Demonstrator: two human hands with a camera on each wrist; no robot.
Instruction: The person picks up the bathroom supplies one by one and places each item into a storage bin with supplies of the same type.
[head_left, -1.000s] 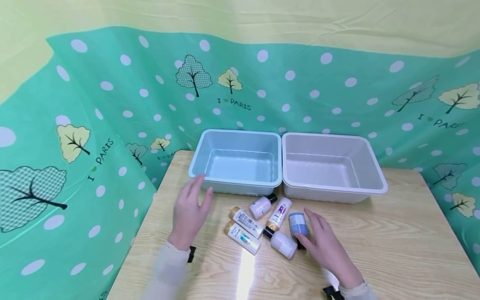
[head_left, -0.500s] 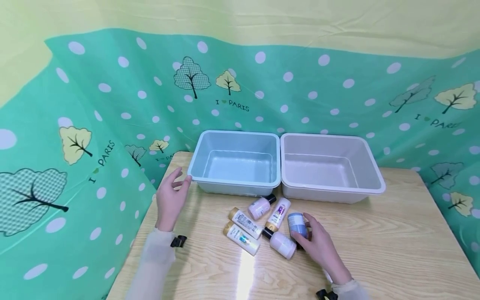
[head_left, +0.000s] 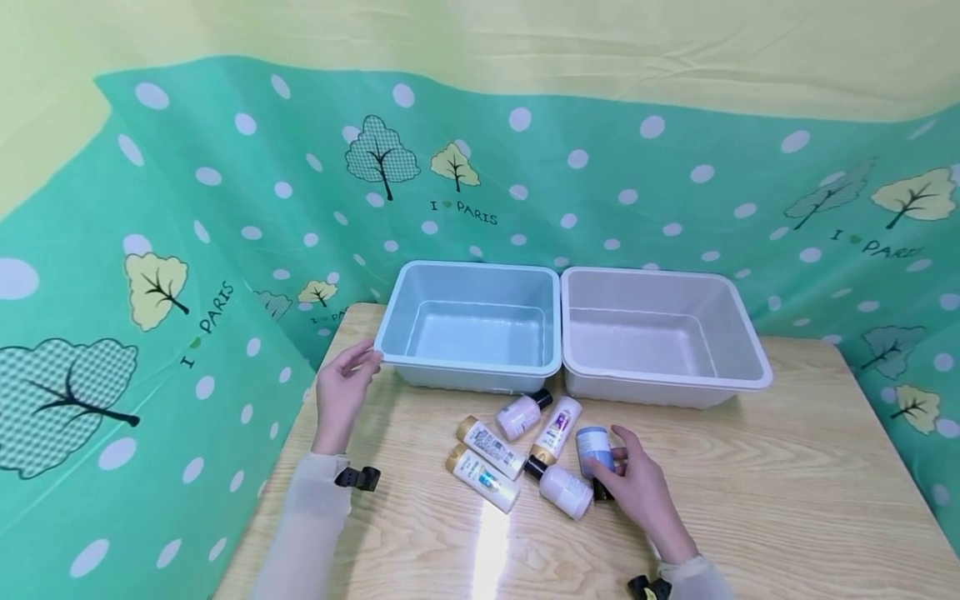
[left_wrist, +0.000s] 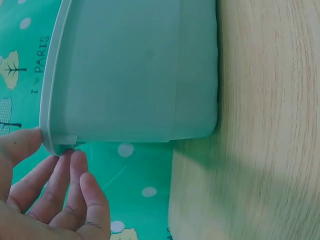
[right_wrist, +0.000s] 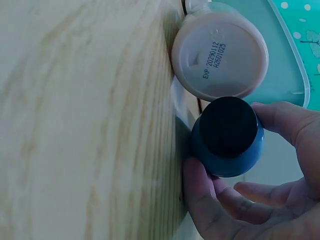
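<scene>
At the front left corner of the light blue bin (head_left: 465,364), my left hand (head_left: 342,396) pinches the rim; in the left wrist view the thumb lies on the outer lip and the fingertips curl beneath it. My right hand (head_left: 641,483) grips a blue bottle (head_left: 595,446) lying on the table, its black cap (right_wrist: 228,126) towards me. Beside that bottle lies a pale pink bottle (head_left: 566,492) with a black cap, its base (right_wrist: 220,55) printed with a date. A white tube (head_left: 558,425) with a gold cap lies just behind these two.
A light grey-purple bin (head_left: 667,379) stands right against the blue one. Another pink bottle (head_left: 517,417) lies in front of the bins. Two white gold-capped tubes (head_left: 491,446) lie left of it. A green patterned cloth (head_left: 525,208) hangs behind the wooden table (head_left: 787,467).
My left hand has moved left and taken hold of the blue bin's corner. My right hand's fingers have closed around the blue bottle. The bins have stayed put.
</scene>
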